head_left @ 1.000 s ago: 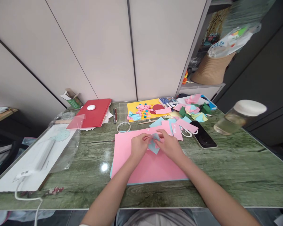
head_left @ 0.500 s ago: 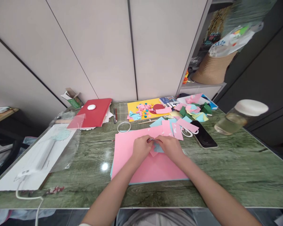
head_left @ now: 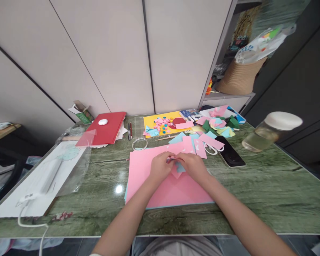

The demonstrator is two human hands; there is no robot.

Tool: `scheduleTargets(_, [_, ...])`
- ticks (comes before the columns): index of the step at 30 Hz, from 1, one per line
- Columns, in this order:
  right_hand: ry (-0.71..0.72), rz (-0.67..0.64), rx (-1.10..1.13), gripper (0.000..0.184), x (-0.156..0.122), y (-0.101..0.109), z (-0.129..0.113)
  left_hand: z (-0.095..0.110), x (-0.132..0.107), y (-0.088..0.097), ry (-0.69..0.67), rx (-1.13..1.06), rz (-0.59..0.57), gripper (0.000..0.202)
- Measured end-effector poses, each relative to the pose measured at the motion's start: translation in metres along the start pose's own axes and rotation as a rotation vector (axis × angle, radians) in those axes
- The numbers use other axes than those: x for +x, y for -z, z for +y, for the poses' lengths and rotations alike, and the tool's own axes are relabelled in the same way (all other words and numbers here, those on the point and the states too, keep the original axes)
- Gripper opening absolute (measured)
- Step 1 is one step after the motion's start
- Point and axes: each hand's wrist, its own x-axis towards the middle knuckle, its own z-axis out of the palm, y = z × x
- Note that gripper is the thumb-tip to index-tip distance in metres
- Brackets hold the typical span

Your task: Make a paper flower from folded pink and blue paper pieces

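Pinching a small pink-and-blue paper piece [head_left: 180, 168] narrowly between them, the left hand [head_left: 160, 167] and right hand [head_left: 194, 166] nearly meet above the large pink sheet [head_left: 140, 177], left of the phone [head_left: 232, 155]. The piece looks light, creasable and easily torn; its far edge, mostly hidden here, seems the best hold.

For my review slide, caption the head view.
Left grip and right grip hold pink and blue paper over a pink sheet, a phone lying to the right.

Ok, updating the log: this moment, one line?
left hand: holds paper | right hand: holds same paper | under hands: pink sheet
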Motion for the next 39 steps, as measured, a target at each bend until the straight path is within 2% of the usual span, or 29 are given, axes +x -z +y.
scheduleTargets(3, [0.008, 0.041, 0.030, 0.018, -0.001, -0.003, -0.001, 0.000, 0.000, 0.001, 0.033, -0.032, 0.003, 0.016])
scheduleTargets(6, [-0.066, 0.152, 0.094, 0.030, -0.001, -0.008, -0.001, 0.000, 0.001, 0.002, 0.076, -0.069, 0.056, 0.013])
scheduleTargets(9, [-0.082, 0.179, 0.053, 0.019, -0.001, -0.011, 0.000, 0.001, 0.000, 0.002, 0.067, -0.077, 0.066, 0.012])
scheduleTargets(11, [-0.039, 0.160, 0.015, 0.013, -0.001, -0.011, 0.000, 0.002, -0.001, 0.001, 0.035, -0.038, 0.049, 0.011])
scheduleTargets(15, [0.084, 0.140, -0.030, 0.016, -0.002, -0.007, -0.001, 0.004, -0.003, -0.001, 0.007, 0.045, 0.048, 0.019])
scheduleTargets(18, [0.170, 0.143, -0.103, 0.014, 0.000, -0.004, 0.003, 0.003, -0.005, -0.003, -0.004, 0.025, 0.046, 0.029])
scheduleTargets(21, [0.244, 0.120, -0.128, 0.012, 0.001, -0.002, 0.006, 0.000, -0.005, -0.004, -0.019, -0.036, 0.014, 0.029])
scheduleTargets(23, [0.209, 0.145, -0.074, 0.013, 0.001, -0.002, 0.005, -0.001, -0.004, -0.003, 0.000, -0.077, 0.037, 0.026])
scheduleTargets(26, [0.016, 0.201, 0.055, 0.018, 0.000, -0.005, -0.001, 0.000, -0.002, 0.000, 0.054, -0.140, 0.120, 0.018])
scheduleTargets(28, [-0.072, 0.191, 0.108, 0.021, -0.001, -0.006, -0.003, 0.002, -0.001, 0.002, 0.082, -0.190, 0.144, 0.015])
scheduleTargets(32, [-0.074, 0.136, 0.106, 0.020, -0.001, -0.007, 0.001, 0.005, 0.000, 0.003, 0.117, -0.221, 0.112, 0.017])
scheduleTargets(36, [-0.026, 0.056, 0.094, 0.018, 0.001, -0.007, 0.002, 0.004, -0.001, 0.002, 0.090, -0.204, 0.095, 0.020])
scheduleTargets(39, [-0.077, 0.085, 0.104, 0.020, 0.001, -0.007, 0.001, 0.002, -0.001, 0.002, 0.094, -0.207, 0.109, 0.017])
